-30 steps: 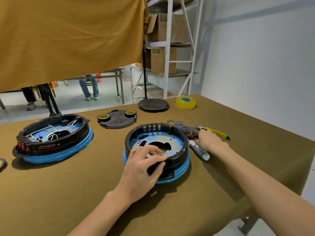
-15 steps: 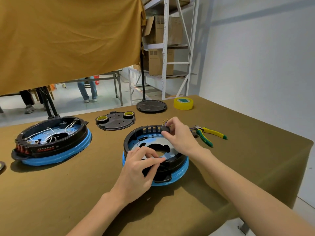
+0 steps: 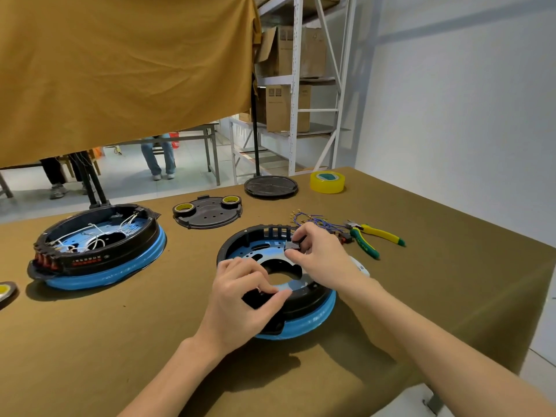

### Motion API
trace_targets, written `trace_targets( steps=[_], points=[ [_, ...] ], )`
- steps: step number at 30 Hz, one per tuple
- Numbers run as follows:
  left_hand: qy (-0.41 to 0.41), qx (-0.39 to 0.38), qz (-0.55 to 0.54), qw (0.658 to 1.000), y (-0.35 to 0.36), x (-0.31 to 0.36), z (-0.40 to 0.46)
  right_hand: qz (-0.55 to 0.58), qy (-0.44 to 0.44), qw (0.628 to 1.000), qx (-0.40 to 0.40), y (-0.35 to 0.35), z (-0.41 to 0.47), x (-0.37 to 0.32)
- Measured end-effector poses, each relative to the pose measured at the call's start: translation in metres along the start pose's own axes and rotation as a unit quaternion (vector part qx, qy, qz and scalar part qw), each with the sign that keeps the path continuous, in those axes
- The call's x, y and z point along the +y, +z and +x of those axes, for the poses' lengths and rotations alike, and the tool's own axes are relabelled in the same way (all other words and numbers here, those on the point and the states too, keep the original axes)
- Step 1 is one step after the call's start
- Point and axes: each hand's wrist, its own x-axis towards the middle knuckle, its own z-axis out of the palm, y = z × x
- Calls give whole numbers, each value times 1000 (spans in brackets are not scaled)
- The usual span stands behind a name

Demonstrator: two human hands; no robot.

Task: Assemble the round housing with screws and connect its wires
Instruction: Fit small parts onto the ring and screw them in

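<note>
A round black housing (image 3: 240, 245) on a blue base sits in front of me, with a blue and silver plate inside. My left hand (image 3: 240, 299) grips its near black rim. My right hand (image 3: 319, 254) hovers over the housing's far right side and pinches a small black part (image 3: 291, 245) between thumb and fingers. A bundle of purple wires (image 3: 313, 219) with brass terminals lies just beyond the housing.
A second housing (image 3: 99, 245) with white wires stands at left. A black cover plate (image 3: 207, 212) carries two tape rolls; a round black lid (image 3: 270, 186) and yellow tape (image 3: 327, 182) lie farther back. Green-yellow pliers (image 3: 373, 236) rest at right, a white tool (image 3: 359, 266) behind my right wrist.
My right hand left the tools at the right and came over the housing's far rim with a small black part. The left hand stayed on the near rim.
</note>
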Motion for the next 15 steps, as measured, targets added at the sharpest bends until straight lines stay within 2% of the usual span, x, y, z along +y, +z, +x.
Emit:
trace_targets(
  steps=[2, 5, 8, 12, 15],
  points=[
    [-41, 3, -25, 999, -8, -5, 5, 44, 1, 999, -1, -14, 5, -1],
    [-76, -9, -31, 997, -17, -13, 8, 9, -39, 999, 15, -24, 10, 2],
    [-91, -16, -5, 996, -23, -16, 9, 19, -48, 998, -23, -15, 5, 9],
    [-92, -49, 39, 994, -36, -26, 16, 46, -15, 998, 34, -5, -8, 14],
    [-127, -36, 97, 987, -55, -38, 23, 21, -48, 998, 17, -14, -21, 12]
  ],
)
